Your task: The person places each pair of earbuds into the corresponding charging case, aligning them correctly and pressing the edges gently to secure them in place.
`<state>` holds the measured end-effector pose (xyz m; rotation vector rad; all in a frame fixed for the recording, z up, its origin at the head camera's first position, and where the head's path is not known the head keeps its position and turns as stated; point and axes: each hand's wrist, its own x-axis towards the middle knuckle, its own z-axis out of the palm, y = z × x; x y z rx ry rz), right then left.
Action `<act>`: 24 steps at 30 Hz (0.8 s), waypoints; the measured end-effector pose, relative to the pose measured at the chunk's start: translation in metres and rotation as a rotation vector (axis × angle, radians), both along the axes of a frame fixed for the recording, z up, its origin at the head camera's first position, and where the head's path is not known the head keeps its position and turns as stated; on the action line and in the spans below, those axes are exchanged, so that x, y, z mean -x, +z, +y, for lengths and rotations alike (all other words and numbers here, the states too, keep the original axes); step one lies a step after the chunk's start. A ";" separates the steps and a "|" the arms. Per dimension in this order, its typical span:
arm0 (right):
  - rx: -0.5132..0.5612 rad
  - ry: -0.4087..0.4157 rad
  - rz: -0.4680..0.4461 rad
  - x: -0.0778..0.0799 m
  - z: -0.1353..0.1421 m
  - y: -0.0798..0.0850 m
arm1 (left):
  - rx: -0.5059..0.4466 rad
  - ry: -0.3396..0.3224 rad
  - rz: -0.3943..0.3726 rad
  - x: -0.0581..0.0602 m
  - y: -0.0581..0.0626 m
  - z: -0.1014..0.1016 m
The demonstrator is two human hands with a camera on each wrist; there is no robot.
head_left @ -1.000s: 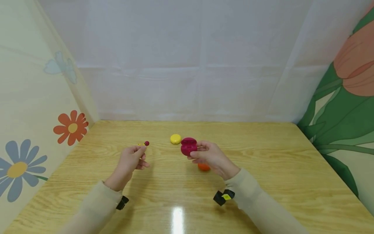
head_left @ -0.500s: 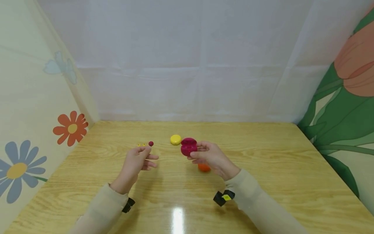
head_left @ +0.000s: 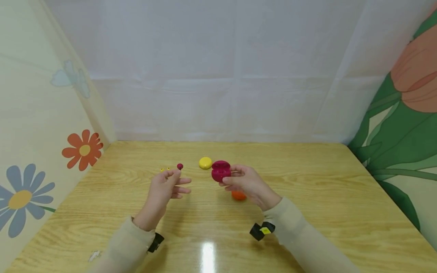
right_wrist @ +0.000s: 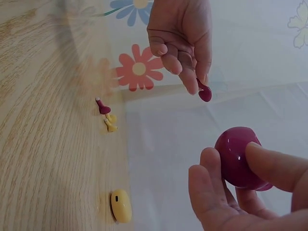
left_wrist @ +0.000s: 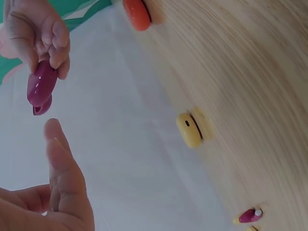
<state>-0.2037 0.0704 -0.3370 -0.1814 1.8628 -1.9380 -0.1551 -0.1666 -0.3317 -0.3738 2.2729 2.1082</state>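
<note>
Between thumb and index finger, my left hand [head_left: 163, 189] pinches a magenta earbud [head_left: 179, 166] by its stem; the other fingers stretch out to the right. My right hand [head_left: 250, 185] grips a round magenta earbud case [head_left: 220, 172], its lid raised, above the table. A gap separates the earbud from the case in the right wrist view. Beyond my left hand, a second magenta earbud [right_wrist: 103, 108] lies on the table beside yellow earbuds [right_wrist: 110, 125]; in the head view it is hidden behind the hand.
Behind the hands lies a yellow case [head_left: 205, 163], lid down. An orange case [head_left: 238, 195] sits under my right hand, partly covered by it. A small whitish scrap [head_left: 94, 256] is at the table's near left. A white cloth [head_left: 218, 76] hangs along the back edge.
My left hand has moved to the right with the magenta earbud, nearer the case, and its free fingers have spread out more. My right hand and the case have stayed in place.
</note>
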 end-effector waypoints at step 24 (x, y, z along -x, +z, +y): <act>-0.007 0.019 0.024 -0.001 -0.003 0.000 | -0.089 -0.034 0.100 -0.005 -0.007 0.035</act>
